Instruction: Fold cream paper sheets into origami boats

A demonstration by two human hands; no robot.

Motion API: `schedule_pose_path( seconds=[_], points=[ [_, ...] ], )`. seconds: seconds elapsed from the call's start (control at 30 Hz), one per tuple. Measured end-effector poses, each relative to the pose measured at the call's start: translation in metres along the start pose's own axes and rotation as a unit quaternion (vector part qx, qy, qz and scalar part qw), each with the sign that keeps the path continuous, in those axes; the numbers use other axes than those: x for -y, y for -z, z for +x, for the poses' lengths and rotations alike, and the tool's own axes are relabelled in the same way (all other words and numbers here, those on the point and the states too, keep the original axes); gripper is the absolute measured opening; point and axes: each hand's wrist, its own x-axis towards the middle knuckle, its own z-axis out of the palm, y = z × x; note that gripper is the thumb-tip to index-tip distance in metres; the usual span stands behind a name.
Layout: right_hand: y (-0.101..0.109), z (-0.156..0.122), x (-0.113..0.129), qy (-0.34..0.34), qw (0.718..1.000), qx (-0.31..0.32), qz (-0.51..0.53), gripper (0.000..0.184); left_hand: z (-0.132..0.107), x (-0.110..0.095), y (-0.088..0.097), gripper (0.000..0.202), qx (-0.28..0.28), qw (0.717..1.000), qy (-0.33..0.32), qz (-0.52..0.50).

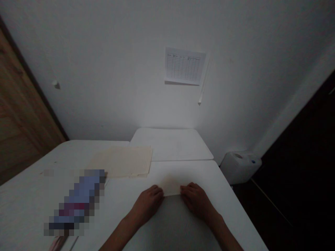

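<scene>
The left hand and right hand are pinching a small rectangular cream sheet at nine and three o'clock, probably keeping it straight on the white table; larger cream sheets are lying toward ten.

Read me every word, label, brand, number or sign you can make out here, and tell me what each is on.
No text is legible.
Wall sheet: a printed table with headings, too small and blurred to read.
Small beige sheet between the left hand and right hand: no visible writing.
Blue object: pixelated, so any lettering is unreadable.
</scene>
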Motion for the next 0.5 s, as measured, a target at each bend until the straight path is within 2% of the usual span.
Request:
schedule_pose_path(
  seconds=[0.23,0.37,0.5],
  points=[
    [-0.007,0.002,-0.01,-0.114,0.989,-0.051,0.073,0.036,0.005,0.007,-0.007,0.023,-0.055,0.99,0.117,-0.053],
    [-0.009,0.009,-0.015,-0.156,0.977,-0.066,0.131,0.042,0.017,0.011,-0.006,0.024,-0.033,0.986,0.157,-0.05],
    [-0.01,0.012,-0.014,-0.157,0.968,-0.087,0.173,0.041,0.026,0.012,0.0,0.019,-0.007,0.986,0.162,-0.041]
  ],
)
